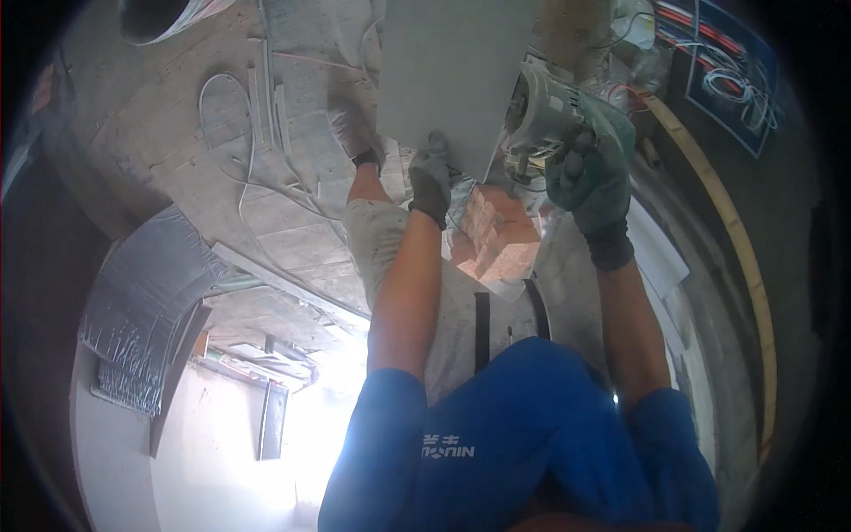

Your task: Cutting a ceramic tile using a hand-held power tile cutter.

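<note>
My left hand [431, 180], in a dark grey work glove, grips the near edge of a flat grey panel [452, 66], its thumb lying on top. My right hand [592, 177], in a matching glove, is wrapped round the green handle of a circular saw [548, 106]. The saw's grey metal body sits at the panel's right edge. Its blade is hidden, and I cannot tell whether it touches the panel. Below the panel, between my legs, stand orange-red bricks [496, 232].
Loose cable [241, 191] and thin strips [270, 106] lie across the dusty floor at left. A long wooden batten [722, 191] curves along the right. Coiled white wire [731, 87] rests on a dark blue sheet. Plastic-wrapped material [155, 284] leans at lower left.
</note>
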